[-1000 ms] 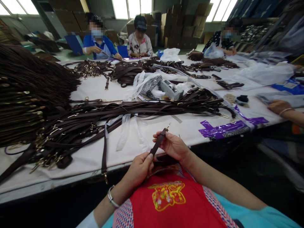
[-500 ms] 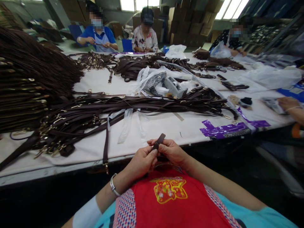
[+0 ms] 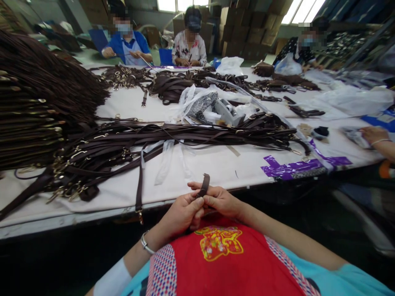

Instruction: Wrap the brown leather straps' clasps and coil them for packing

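A dark brown strap (image 3: 205, 185) stands up between my two hands, its free end bent over at the top. My left hand (image 3: 184, 209) grips its lower part between thumb and fingers. From the other side my right hand (image 3: 222, 200) pinches the same strap, thumb tip against the left thumb, with a finger stretched out behind it. The strap's lower part is hidden in my fingers. Beyond my hands, a long bundle of brown straps (image 3: 185, 135) with gold-coloured clasps lies across the white-covered table (image 3: 212, 162).
A tall heap of brown straps (image 3: 46, 78) rises at the left. One strap (image 3: 139, 187) hangs over the front edge. Purple tape (image 3: 286, 167) lies at the right. Plastic wrapping (image 3: 210, 107) sits mid-table. Several people work across the table, and another person's hand (image 3: 375, 135) reaches in at right.
The strap between my fingers now stands more upright and its top end bends over. My right thumb has slid down toward my left thumb.
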The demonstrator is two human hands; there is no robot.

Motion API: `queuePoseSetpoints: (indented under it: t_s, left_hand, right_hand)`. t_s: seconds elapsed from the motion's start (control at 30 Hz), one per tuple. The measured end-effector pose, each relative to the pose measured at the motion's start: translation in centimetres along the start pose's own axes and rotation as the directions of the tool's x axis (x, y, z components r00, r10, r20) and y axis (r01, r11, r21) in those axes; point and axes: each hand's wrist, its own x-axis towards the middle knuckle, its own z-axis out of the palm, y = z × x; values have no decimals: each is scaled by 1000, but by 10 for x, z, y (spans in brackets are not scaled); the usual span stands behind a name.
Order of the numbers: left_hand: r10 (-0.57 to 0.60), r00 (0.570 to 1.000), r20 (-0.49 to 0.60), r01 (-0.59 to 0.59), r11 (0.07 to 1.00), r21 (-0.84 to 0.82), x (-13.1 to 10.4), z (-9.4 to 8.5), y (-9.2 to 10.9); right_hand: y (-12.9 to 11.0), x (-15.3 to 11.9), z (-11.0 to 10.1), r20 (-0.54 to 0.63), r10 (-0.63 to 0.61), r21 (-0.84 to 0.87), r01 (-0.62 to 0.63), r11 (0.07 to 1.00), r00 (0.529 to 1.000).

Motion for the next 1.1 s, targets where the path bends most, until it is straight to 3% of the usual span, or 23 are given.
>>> queuePoseSetpoints:
  t_s: [0.13,0.33,0.4,0.5,0.6,0.63,0.7,0.8,0.87,0.93,0.97,1.03,1.1]
  left_hand:
    - [8,999,-34,-12,993,-115,0,0,-3]
    - [-53,985,-164,33,992,-123,-2,-9,-6]
    - [10,973,-229,-38,992,-119,-8,-16,0]
    - [177,919,-353,-264,940,-216,-20,-28,12]
    - [270,874,-403,-423,832,-359,-29,-34,17]
    - [277,880,-387,-430,811,-397,-30,-34,17]
    - [286,898,-335,-417,798,-436,-31,-31,16]
    - [322,907,-273,-410,826,-388,-24,-29,18]
    - [350,894,-279,-416,878,-235,-11,-30,25]
    - [421,854,-307,-406,907,114,13,-34,36]
    - [479,825,-300,-369,859,355,30,-37,44]
    - [580,786,-214,-235,600,765,70,-42,60]
    - [612,780,-132,-154,392,907,112,-47,77]
  right_hand:
    - [-6,2,3,108,-103,-336,134,932,989]
    - [-18,5,10,198,-283,-721,335,607,938]
    - [-16,7,7,89,-342,-798,273,538,935]
    - [-1,10,0,-181,-332,-875,3,484,926]
    - [19,14,-5,-203,-220,-920,-109,376,954]
    - [23,15,-5,-192,-206,-920,-103,378,959]
    - [27,16,-5,-227,-228,-879,-98,467,947]
    - [19,6,-8,-384,-202,-668,-120,734,901]
    - [11,-9,-12,-453,-71,-413,-138,900,889]
    - [7,-29,-15,-434,87,-151,-168,974,897]
    - [7,-41,-17,-409,150,-58,-190,980,900]
    - [10,-63,-18,-379,232,22,-242,970,896]
    - [15,-86,-20,-383,277,20,-292,956,881]
